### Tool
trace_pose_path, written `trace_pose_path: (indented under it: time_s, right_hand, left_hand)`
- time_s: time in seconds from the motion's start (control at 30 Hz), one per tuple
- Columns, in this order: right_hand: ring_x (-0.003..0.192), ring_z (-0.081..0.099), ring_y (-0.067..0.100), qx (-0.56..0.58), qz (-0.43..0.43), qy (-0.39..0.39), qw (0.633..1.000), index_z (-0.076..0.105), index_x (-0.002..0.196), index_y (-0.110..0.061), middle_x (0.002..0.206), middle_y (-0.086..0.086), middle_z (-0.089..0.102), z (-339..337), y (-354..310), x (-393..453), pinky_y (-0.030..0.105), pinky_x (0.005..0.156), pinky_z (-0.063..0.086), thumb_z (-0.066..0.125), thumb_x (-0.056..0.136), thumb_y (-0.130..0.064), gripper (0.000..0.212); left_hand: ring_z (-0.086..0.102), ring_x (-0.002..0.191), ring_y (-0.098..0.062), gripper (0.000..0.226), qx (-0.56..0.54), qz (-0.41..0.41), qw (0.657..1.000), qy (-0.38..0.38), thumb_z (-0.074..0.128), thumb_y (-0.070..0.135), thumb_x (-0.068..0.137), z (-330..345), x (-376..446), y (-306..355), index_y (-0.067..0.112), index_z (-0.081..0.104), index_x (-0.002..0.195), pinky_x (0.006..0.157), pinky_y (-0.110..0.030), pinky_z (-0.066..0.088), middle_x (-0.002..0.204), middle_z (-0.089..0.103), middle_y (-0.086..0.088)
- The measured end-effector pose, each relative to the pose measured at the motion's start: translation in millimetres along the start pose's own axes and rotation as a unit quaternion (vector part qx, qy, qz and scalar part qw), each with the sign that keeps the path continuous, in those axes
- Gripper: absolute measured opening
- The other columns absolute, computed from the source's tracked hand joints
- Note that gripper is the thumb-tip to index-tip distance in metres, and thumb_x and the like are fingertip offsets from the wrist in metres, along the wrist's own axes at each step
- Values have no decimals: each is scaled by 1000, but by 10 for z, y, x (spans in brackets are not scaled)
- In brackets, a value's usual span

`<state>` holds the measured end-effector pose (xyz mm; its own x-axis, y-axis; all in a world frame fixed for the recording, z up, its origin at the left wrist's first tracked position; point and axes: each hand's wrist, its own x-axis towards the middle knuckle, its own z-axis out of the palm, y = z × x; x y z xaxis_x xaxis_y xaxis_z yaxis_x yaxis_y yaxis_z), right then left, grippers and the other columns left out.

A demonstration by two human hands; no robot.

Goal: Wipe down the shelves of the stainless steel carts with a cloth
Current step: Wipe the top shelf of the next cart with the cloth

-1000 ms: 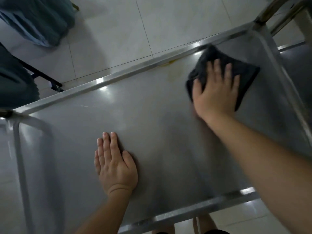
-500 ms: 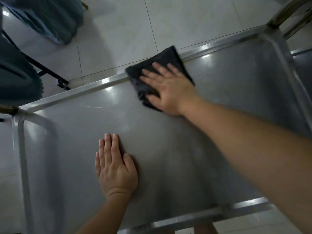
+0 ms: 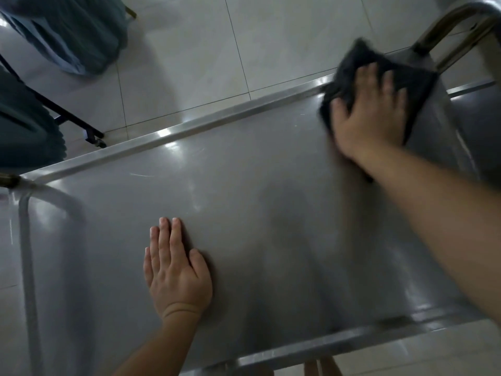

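The top shelf of a stainless steel cart [image 3: 244, 202] fills most of the view. A dark cloth [image 3: 414, 77] lies at the shelf's far right corner. My right hand [image 3: 371, 115] presses flat on the cloth with fingers spread; the hand and cloth are blurred. My left hand [image 3: 176, 270] rests flat on the shelf near the front, fingers straight and together.
The cart's tubular handle [image 3: 455, 25] rises at the top right, and a bent rail [image 3: 27, 253] runs along the left end. A second steel surface [image 3: 479, 109] sits to the right. Teal fabric [image 3: 73, 33] and a black wheeled frame [image 3: 78, 126] stand on the tiled floor.
My right hand has swept the cloth from the middle of the far rim back to the far right corner. My left hand has stayed put.
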<state>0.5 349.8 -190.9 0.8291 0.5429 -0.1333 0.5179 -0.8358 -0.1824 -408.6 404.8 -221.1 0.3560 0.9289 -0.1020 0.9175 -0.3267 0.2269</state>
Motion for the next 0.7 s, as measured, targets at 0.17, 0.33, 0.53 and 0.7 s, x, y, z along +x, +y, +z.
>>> trace_pose_path:
  time_s: [0.17, 0.33, 0.53, 0.7]
  right_hand:
    - [161, 5, 22, -23, -342, -93, 935, 23, 165, -30, 173, -9, 16, 386, -1217, -813, 48, 128, -2, 33, 97, -65, 77]
    - [160, -1, 15, -75, -468, -124, 872, 15, 166, -35, 173, -15, 9, 397, -1511, -518, 47, 128, -5, 34, 98, -68, 77]
    - [159, 14, 25, -46, -229, -56, 971, 23, 165, -26, 172, -1, 21, 15, -363, 440, 47, 128, 5, 27, 93, -66, 83]
    - [160, 8, 27, -67, -172, -31, 982, 12, 166, -17, 174, 6, 13, -250, 777, 701, 48, 129, 8, 20, 98, -65, 83]
  left_hand:
    - [17, 162, -21, 72, 1, 8, 1000, 14, 37, 36, 94, 4, -2, -35, 21, 34, 165, 130, -46, 14, 174, 26, 0]
    - [18, 161, -22, 72, -1, 5, 1000, 16, 40, 34, 94, -3, 8, 10, 21, 35, 164, 130, -48, 16, 173, 26, -1]
    - [11, 163, -17, 72, -7, -1, 1000, -5, 39, 34, 96, -42, 20, 48, 24, 30, 166, 131, -44, 10, 175, 20, 3]
    - [9, 163, -17, 71, -5, 2, 1000, -6, 38, 37, 97, -39, 16, 22, 26, 27, 167, 131, -43, 8, 176, 19, 3]
